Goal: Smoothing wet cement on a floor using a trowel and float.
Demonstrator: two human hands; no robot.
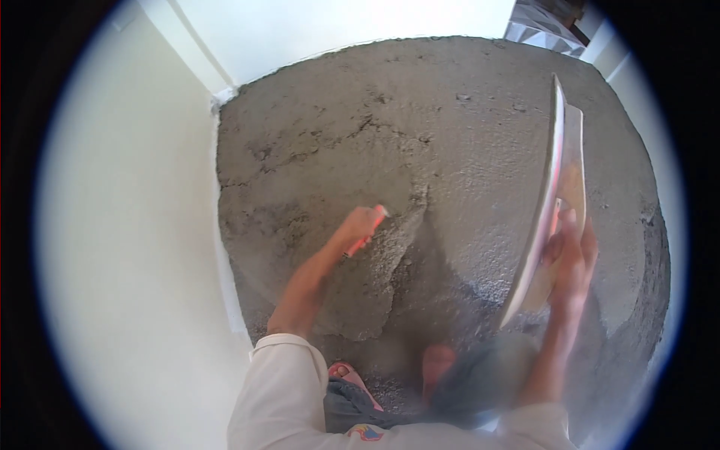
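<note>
My left hand (355, 229) is closed around a red-handled tool (380, 214) over the wet grey mortar (337, 180). The blade or working end of that tool cannot be made out, so its kind stays unclear. At the right, my right hand (571, 262) grips a long pale float (548, 180), held up on edge with its length running away from me. Its flat face turns left, and my fingers are partly hidden behind it. Below the left hand, a ragged raised edge of mortar borders a lower, darker patch.
A white wall (142, 225) runs along the left, and another pale wall (360, 22) closes the far side. Patterned tiles (544, 30) show at the far right corner. My feet in pink sandals (360, 386) stand at the near edge of the mortar.
</note>
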